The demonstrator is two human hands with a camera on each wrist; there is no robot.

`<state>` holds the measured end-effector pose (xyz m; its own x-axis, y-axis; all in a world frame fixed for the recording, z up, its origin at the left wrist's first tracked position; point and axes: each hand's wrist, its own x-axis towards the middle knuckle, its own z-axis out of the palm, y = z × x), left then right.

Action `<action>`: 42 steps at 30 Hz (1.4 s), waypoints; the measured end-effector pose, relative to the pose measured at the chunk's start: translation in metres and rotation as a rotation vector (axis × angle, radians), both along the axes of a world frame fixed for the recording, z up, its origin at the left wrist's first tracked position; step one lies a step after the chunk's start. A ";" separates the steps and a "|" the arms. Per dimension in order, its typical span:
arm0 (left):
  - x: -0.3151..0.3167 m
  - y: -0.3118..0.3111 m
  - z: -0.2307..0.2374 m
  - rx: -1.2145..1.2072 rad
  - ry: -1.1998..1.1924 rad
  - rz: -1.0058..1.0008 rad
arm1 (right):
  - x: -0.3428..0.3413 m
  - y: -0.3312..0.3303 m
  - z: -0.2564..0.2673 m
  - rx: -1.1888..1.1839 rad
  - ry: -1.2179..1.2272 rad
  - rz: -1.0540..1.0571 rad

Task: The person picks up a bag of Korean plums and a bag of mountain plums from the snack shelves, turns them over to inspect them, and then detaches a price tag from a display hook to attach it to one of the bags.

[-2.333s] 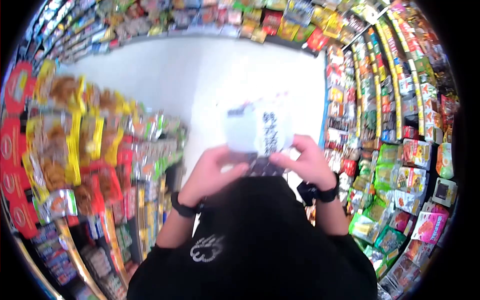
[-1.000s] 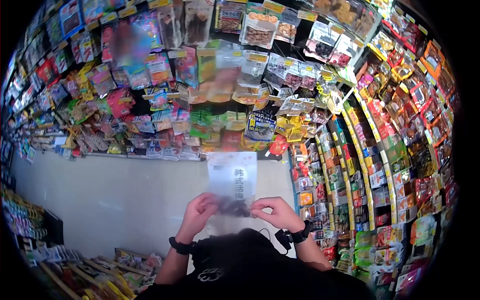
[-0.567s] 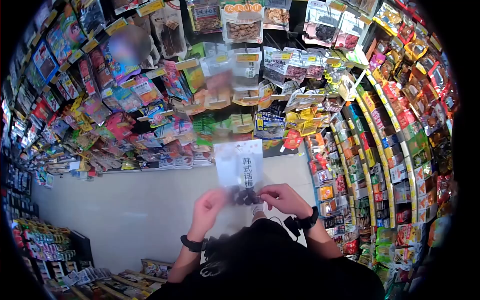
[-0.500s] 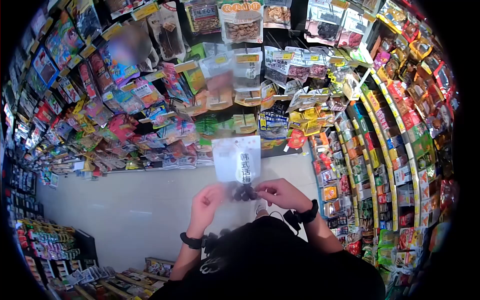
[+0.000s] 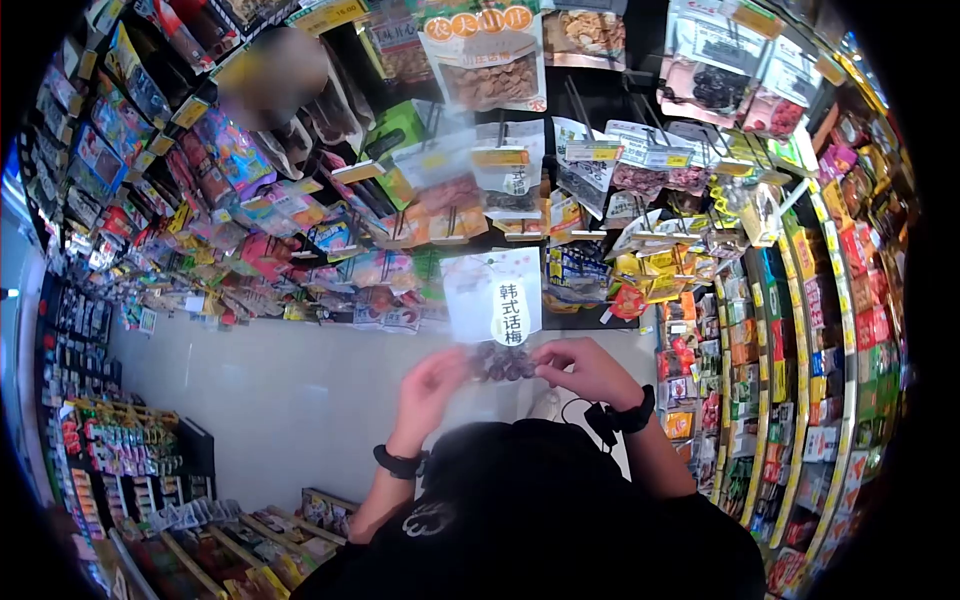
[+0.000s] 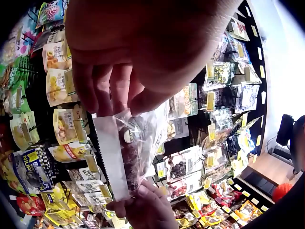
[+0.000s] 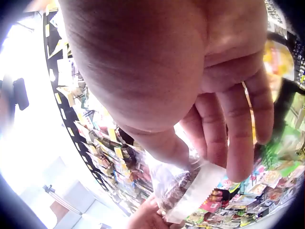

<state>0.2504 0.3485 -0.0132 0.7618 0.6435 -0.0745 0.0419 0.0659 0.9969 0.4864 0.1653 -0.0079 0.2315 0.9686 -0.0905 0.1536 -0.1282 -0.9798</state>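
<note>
A white and clear pouch (image 5: 493, 297) with an oval label and dark round pieces in its lower part is held upright in front of the body. The right hand (image 5: 592, 372) pinches its lower right edge between thumb and fingers. At the lower left edge, the left hand (image 5: 432, 392) has thumb and fingertips on the pouch. In the left wrist view the left hand (image 6: 143, 52) grips one end of the bag (image 6: 136, 148), the other hand gripping the far end. The right wrist view has the right hand (image 7: 190, 81) with its thumb against the bag (image 7: 178, 188).
Ahead hangs a wall of snack packs on hooks, with a similar pouch (image 5: 510, 165) among them. Tall shelves (image 5: 790, 400) curve along the right. Lower racks (image 5: 130, 450) stand at the left, and pale floor (image 5: 270, 390) lies between.
The view has turned from the floor and aisle up to the hanging packs, which now look nearer. Both hands still hold the pouch, its label now sharper and facing the head camera.
</note>
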 end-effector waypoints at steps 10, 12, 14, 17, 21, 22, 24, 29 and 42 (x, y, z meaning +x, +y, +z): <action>0.060 0.037 -0.007 0.001 0.063 0.000 | 0.052 0.034 -0.011 0.035 -0.004 -0.037; 0.073 0.046 -0.010 -0.031 0.054 -0.029 | 0.059 0.039 -0.013 0.022 -0.017 -0.075; 0.086 0.059 -0.015 -0.045 0.049 -0.061 | 0.068 0.046 -0.014 -0.025 -0.080 -0.070; 0.103 0.079 -0.030 -0.095 0.037 -0.129 | 0.076 0.053 -0.013 -0.061 0.034 -0.153; 0.134 0.109 -0.032 -0.092 0.039 -0.244 | 0.089 0.068 -0.029 -0.091 0.013 -0.239; 0.140 0.117 -0.032 -0.105 0.025 -0.252 | 0.095 0.073 -0.029 -0.104 0.000 -0.247; 0.149 0.134 -0.035 -0.089 -0.016 -0.327 | 0.100 0.081 -0.029 -0.081 0.044 -0.244; 0.175 0.162 -0.022 -0.053 0.037 -0.373 | 0.117 0.104 -0.028 -0.106 0.036 -0.297; 0.204 0.195 -0.029 -0.124 0.032 -0.363 | 0.134 0.133 -0.031 -0.040 0.053 -0.359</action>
